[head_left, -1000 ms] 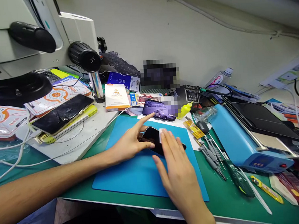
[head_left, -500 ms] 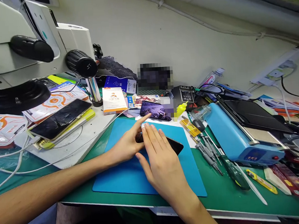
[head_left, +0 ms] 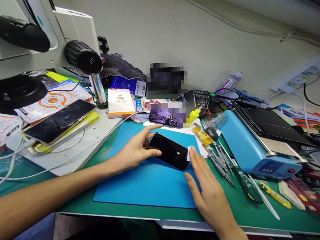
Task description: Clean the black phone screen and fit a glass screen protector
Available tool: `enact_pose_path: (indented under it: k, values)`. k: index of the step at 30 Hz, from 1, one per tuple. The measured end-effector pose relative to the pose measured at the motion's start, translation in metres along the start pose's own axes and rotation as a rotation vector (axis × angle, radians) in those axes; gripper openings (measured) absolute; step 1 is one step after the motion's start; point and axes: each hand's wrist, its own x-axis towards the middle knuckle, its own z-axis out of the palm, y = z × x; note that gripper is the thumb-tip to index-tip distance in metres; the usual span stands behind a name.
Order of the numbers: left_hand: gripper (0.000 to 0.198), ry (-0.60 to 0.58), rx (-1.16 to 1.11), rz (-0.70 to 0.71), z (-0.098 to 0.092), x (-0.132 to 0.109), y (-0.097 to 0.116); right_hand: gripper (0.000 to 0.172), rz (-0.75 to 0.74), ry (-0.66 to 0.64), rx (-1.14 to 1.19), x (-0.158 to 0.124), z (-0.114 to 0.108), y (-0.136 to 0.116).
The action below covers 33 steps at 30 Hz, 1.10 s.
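A black smartphone [head_left: 168,153] with a dark, glossy screen is held slightly tilted over the blue mat [head_left: 131,186]. My left hand [head_left: 140,146] grips its left end, thumb on the near edge and index finger stretched past the far side. At the phone's right end, a small white wipe [head_left: 189,153] lies under the fingertips of my right hand [head_left: 206,182]. Those fingers are straight and close together, pressing the wipe against the phone's edge, with the thumb apart. Behind the mat lies another phone [head_left: 165,118] with a purple picture on its screen.
A microscope [head_left: 83,57] stands at left, near a phone [head_left: 60,120] on a yellow box. Several screwdrivers [head_left: 221,163], a blue heating machine [head_left: 247,147] and a yellow cutter [head_left: 275,195] lie at right. A white and orange box [head_left: 120,102] stands behind the mat.
My right hand has slid right along the phone to its right end, uncovering the screen and the white wipe. My left hand still holds the left end. The camera view has shifted slightly.
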Motion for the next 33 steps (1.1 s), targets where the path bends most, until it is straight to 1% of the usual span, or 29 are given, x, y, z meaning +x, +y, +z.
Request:
enact_pose_path:
  k: [3, 5, 6, 8, 10, 11, 13, 15, 17, 19, 20, 22, 27, 29, 33]
  values:
    - [0.063, 0.002, -0.056, -0.067, 0.000, 0.000, 0.000, 0.069, 0.090, -0.026, 0.087, 0.001, 0.003, -0.005]
    - [0.060, 0.013, -0.095, -0.107, 0.001, 0.000, 0.002, 0.069, 0.143, -0.037, 0.142, 0.005, 0.005, -0.008]
    - [0.059, 0.021, -0.098, -0.101, 0.002, -0.001, 0.004, 0.068, 0.169, -0.038, 0.171, 0.007, 0.006, -0.008]
    - [0.056, 0.043, -0.055, -0.026, 0.003, -0.002, 0.010, 0.066, 0.213, -0.037, 0.239, 0.013, 0.007, -0.009]
    - [0.053, 0.090, 0.015, 0.066, 0.004, -0.004, 0.018, 0.063, 0.232, -0.033, 0.316, 0.018, 0.007, -0.011]
    - [0.054, 0.128, 0.046, 0.086, 0.003, -0.004, 0.022, 0.062, 0.231, -0.036, 0.355, 0.020, 0.008, -0.012]
    - [0.057, 0.221, 0.091, 0.075, 0.000, -0.005, 0.028, 0.057, 0.213, -0.050, 0.439, 0.023, 0.009, -0.018]
    - [0.057, 0.293, 0.106, 0.063, -0.003, -0.004, 0.029, 0.052, 0.214, -0.063, 0.541, 0.027, 0.011, -0.026]
    - [0.048, 0.318, 0.104, 0.082, -0.004, -0.002, 0.026, 0.049, 0.249, -0.063, 0.647, 0.030, 0.014, -0.035]
    - [0.040, 0.309, 0.102, 0.090, -0.004, 0.000, 0.022, 0.051, 0.290, -0.043, 0.721, 0.033, 0.018, -0.045]
    - [0.040, 0.299, 0.107, 0.080, -0.003, 0.000, 0.019, 0.053, 0.298, -0.028, 0.736, 0.035, 0.020, -0.050]
    - [0.045, 0.261, 0.107, 0.058, 0.001, 0.000, 0.016, 0.058, 0.289, 0.013, 0.721, 0.040, 0.022, -0.058]
    - [0.058, 0.136, 0.053, 0.078, 0.007, -0.008, 0.011, 0.068, 0.196, 0.099, 0.584, 0.057, 0.021, -0.068]
    - [0.060, 0.107, -0.006, 0.029, 0.008, -0.011, 0.010, 0.071, 0.163, 0.125, 0.528, 0.065, 0.018, -0.069]
    - [0.063, 0.042, -0.214, -0.080, 0.007, -0.012, 0.007, 0.071, 0.076, 0.155, 0.410, 0.077, 0.011, -0.067]
